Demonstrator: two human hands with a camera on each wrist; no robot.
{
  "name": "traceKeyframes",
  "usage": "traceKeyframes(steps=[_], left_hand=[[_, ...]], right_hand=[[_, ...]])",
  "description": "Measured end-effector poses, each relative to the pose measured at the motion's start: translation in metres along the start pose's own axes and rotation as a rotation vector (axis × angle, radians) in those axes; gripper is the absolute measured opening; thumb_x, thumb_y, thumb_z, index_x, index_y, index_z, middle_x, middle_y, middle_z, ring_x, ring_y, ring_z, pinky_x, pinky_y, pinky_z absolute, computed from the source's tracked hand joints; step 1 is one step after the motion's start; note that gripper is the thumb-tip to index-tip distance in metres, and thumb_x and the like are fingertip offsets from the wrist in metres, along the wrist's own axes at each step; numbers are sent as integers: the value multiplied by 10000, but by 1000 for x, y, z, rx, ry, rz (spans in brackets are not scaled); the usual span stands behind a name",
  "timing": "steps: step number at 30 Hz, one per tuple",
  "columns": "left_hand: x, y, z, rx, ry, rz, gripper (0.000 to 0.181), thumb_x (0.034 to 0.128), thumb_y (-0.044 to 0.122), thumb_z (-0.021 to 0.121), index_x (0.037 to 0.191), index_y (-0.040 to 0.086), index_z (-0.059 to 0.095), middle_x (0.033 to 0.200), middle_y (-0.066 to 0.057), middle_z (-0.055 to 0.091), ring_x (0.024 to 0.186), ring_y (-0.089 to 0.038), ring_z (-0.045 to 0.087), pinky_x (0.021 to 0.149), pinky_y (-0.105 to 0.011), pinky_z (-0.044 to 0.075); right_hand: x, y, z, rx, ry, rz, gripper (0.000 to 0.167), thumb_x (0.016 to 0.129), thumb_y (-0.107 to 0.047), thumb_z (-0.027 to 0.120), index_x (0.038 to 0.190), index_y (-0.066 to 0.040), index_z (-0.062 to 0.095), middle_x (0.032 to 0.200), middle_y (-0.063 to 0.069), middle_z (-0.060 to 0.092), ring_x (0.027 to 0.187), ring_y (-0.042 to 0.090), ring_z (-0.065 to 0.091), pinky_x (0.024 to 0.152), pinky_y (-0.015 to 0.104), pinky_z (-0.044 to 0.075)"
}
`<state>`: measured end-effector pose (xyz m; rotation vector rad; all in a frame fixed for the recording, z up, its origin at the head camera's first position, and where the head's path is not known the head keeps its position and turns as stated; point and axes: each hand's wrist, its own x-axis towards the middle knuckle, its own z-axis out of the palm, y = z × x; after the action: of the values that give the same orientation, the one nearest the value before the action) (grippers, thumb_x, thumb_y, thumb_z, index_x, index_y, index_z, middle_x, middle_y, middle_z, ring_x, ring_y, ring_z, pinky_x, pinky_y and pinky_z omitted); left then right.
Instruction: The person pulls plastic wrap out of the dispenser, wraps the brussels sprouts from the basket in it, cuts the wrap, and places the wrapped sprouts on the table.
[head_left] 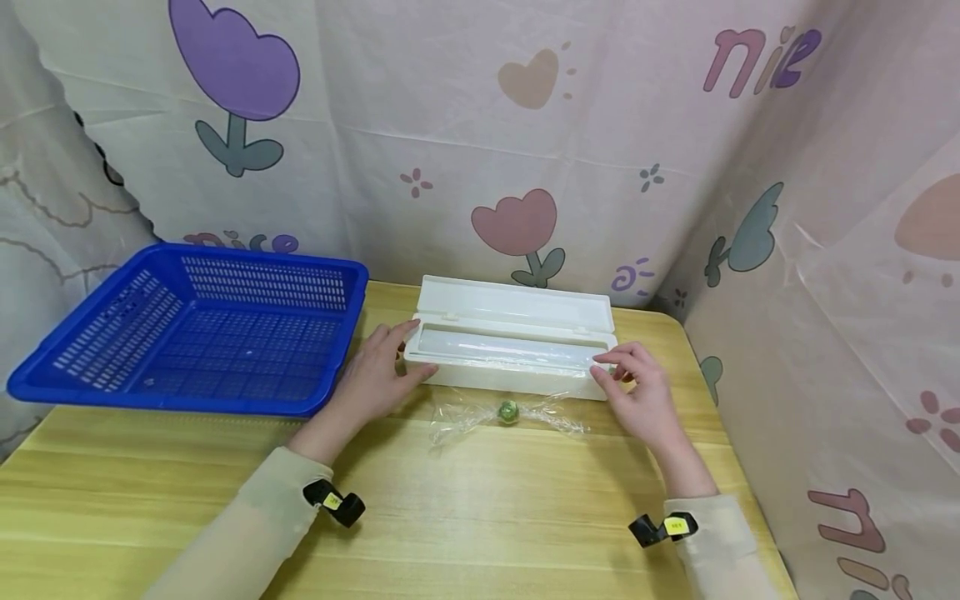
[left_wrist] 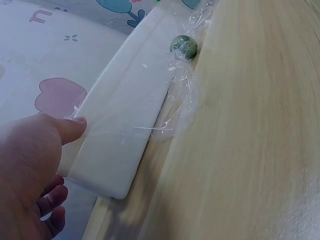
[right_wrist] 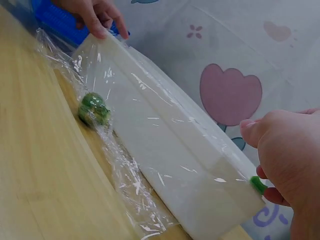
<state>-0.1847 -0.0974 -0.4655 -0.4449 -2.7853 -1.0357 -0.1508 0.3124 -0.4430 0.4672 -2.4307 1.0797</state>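
A long white cling film dispenser [head_left: 517, 375] lies on the table with its lid [head_left: 517, 304] raised and a clear film roll [head_left: 510, 344] inside. My left hand [head_left: 382, 367] grips its left end, thumb on the front and fingers round the back. At the right end my right hand [head_left: 637, 392] has bent fingers beside a green slider [right_wrist: 258, 185]; whether thumb and forefinger pinch film cannot be made out. In front of the dispenser lies a small round green thing [head_left: 507, 412], wrapped in clear film [head_left: 457, 419] that is bunched on both sides.
At the left stands a blue plastic basket [head_left: 258, 400] with slotted walls, close to my left forearm. A patterned cloth [head_left: 435, 100] hangs behind the wooden table [head_left: 465, 517] and along its right side. Each sleeve carries a small black wrist camera [head_left: 333, 502].
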Motion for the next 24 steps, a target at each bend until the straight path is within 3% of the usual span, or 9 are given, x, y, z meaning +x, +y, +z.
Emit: traceKeyframes(steps=[5,9,16,19,24], left_hand=[[-2,4,1,9,37,5,792,947,493,783,1590,148,473,1092,-89,535,874,-246,501,691,-376,461],[-2,7,2,19,98,74,678,931,412,829,1507,149,585,1013,-54,532,824,-223,493,667,-360,450],[-2,9,5,57,197,238,205,907,276,875,1075,163,845,938,0,578,876,-211,521,718,-354,457],[-2,9,6,51,217,271,123,890,251,891,977,170,858,912,19,591,876,-207,535,703,-353,464],[-3,8,6,27,219,311,81,875,197,902,923,157,850,910,39,666,886,-206,577,726,-364,491]], right_hand=[[-2,-1,6,9,-3,-41,161,900,48,812,1047,-11,783,1028,66,652,784,178,547,728,285,498],[-5,-2,11,-35,-7,-69,171,901,17,823,1062,-26,787,1011,84,648,801,176,551,714,311,486],[-6,-1,17,-267,-10,-67,295,914,-117,845,1183,-17,779,1010,78,546,775,217,494,766,421,383],[-6,0,17,-301,-2,-62,224,897,-109,862,1101,-33,812,998,68,523,776,224,500,749,425,367],[-6,2,15,-263,12,-96,99,854,-27,880,926,-38,814,1005,79,582,819,252,567,767,439,374]])
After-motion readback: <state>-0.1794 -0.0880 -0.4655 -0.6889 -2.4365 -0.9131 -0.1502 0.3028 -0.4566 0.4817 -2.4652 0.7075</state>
